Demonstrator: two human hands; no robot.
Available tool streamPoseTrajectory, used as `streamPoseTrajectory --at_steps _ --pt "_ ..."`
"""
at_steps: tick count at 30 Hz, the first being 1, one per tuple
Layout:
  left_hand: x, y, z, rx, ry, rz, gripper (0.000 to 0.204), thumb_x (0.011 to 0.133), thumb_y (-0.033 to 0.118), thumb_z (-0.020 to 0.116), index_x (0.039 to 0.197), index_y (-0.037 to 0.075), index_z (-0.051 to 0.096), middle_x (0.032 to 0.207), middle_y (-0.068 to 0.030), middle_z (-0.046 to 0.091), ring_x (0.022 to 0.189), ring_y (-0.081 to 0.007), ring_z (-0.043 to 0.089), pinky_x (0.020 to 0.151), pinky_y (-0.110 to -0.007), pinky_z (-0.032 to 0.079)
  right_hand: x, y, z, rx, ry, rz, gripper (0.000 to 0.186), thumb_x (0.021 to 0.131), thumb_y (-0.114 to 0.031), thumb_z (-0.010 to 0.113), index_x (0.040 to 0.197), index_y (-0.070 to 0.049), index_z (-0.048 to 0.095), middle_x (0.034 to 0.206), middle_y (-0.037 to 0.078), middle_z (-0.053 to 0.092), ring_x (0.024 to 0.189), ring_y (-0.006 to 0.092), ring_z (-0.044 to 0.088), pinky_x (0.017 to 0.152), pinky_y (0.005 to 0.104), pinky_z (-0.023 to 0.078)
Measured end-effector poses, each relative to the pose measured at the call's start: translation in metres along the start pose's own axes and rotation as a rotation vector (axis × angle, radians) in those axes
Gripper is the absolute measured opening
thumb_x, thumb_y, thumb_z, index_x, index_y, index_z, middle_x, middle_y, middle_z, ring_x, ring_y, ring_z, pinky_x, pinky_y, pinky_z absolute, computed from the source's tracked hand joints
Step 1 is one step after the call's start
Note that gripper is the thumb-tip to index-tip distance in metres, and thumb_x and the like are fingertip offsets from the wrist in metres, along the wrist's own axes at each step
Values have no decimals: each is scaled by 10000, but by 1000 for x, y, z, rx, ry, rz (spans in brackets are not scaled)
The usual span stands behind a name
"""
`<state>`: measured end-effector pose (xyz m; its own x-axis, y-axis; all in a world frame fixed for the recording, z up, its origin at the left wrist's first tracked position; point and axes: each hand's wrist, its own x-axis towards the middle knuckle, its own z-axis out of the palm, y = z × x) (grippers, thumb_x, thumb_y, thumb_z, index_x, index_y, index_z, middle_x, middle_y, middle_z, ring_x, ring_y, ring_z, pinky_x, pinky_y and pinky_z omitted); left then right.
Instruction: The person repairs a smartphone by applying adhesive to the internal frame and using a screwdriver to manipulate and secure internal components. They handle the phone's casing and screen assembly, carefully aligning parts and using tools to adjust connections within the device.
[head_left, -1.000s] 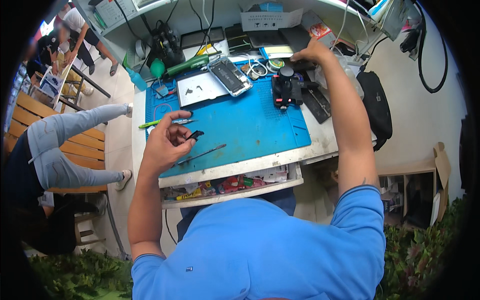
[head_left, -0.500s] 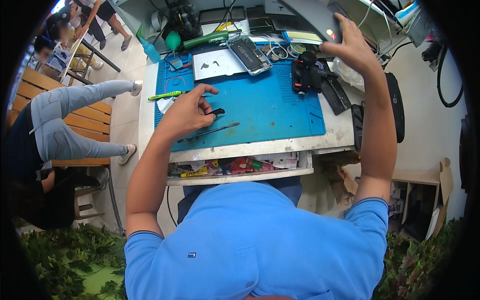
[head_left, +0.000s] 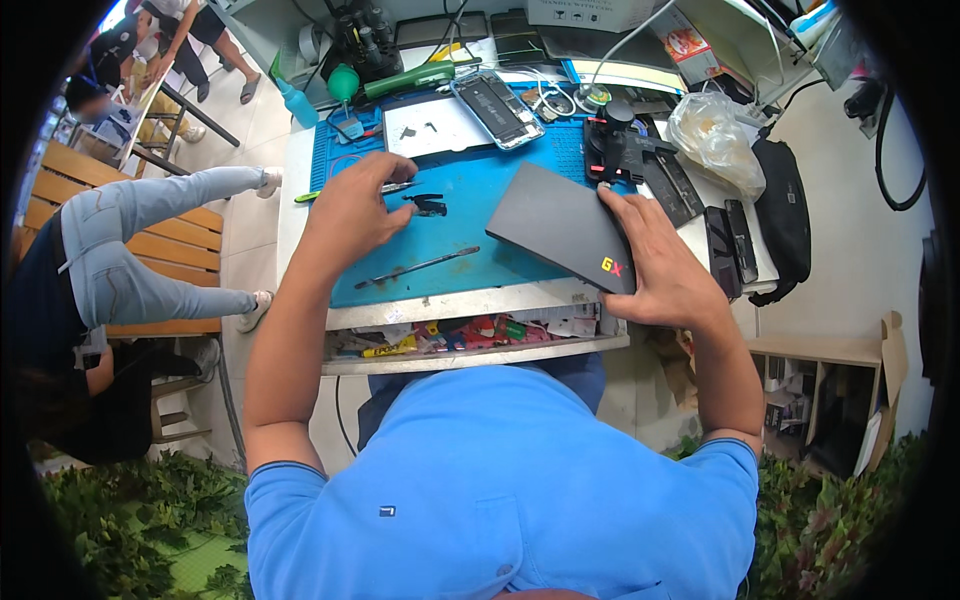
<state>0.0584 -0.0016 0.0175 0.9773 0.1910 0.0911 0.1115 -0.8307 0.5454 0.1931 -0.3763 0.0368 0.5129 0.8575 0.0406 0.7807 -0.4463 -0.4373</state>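
My right hand (head_left: 672,262) grips the edge of a flat dark grey box (head_left: 560,222) with a small red and yellow print in one corner. The box is tilted over the right part of the blue work mat (head_left: 450,250). My left hand (head_left: 358,205) has thumb and forefinger apart and holds nothing. Beside its fingertips lies a small black part (head_left: 430,205) on the mat. A thin dark rod-like tool (head_left: 420,268) rests closer to me, and a lime-green pen-like tool (head_left: 308,197) is partly hidden behind the left hand.
Beyond the hands lie an opened phone (head_left: 495,108), a white tray (head_left: 445,140) with tiny parts and a black clamp-like holder (head_left: 610,145). A clear plastic bag (head_left: 715,140) sits at the right. Along the near side, an open drawer (head_left: 470,358) holds clutter.
My right hand has come down from the back right, bringing the dark grey box over the mat. My left hand has let go of the small black part.
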Motion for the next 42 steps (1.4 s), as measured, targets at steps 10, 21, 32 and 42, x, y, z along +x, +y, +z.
streamPoseTrajectory --at_steps 10,21,32,42 --pt "-50 2 24 332 -166 240 175 895 198 714 856 31 749 907 -137 738 763 -356 753 715 -474 625 -6 7 10 20 -9 32 1150 631 -316 823 1635 20 374 1474 296 505 1379 464 497 1228 501 411" --pt "-67 18 25 450 -229 179 188 866 69 687 1040 0 670 919 -167 722 875 -379 748 789 -487 612 3 3 14 38 -37 8 1135 630 -289 834 1626 25 389 1467 288 513 1374 459 508 1227 494 419" --pt "-63 -14 -41 362 -73 -60 257 783 57 747 1036 51 787 911 -161 778 829 -334 765 797 -442 607 -8 7 14 67 -45 -6 1146 627 -274 837 1642 0 380 1489 280 508 1378 461 511 1219 496 429" --pt "-40 -38 -64 291 -116 -274 356 786 165 898 1101 27 808 953 -138 796 901 -278 779 813 -369 610 19 -13 25 40 -110 -134 1086 657 -291 832 1608 20 409 1443 261 532 1328 438 524 1195 484 445"
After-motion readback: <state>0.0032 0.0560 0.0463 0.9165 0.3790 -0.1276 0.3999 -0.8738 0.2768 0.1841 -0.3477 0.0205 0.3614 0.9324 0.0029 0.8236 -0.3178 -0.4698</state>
